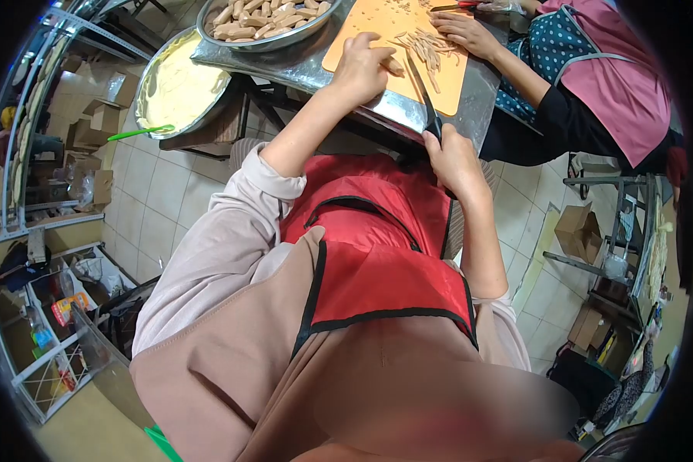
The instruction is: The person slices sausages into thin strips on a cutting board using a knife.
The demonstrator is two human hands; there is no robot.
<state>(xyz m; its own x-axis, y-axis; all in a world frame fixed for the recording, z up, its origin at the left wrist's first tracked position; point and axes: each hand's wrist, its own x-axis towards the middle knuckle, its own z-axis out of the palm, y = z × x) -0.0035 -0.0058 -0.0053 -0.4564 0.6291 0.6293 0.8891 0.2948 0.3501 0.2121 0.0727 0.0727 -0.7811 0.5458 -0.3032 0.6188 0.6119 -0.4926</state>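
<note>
My left hand (359,71) is on the yellow cutting board (352,48), its fingers curled against a short piece of sausage (393,66). My right hand (456,160) is wrapped round the black handle of a knife (421,87). The blade points away from me across the board, just right of the sausage piece. Beside the blade lies a loose pile of thin sausage strips (430,52). Smaller chopped bits (385,17) are spread toward the far end of the board.
A metal bowl of sausages (208,32) stands at the table's far left. Lower left is a large basin of pale yellow mixture (179,81) with a green-handled utensil (140,132). At right, a co-worker's hand (468,35) rests by the strips; their other, gloved hand holds a red-handled knife (456,6).
</note>
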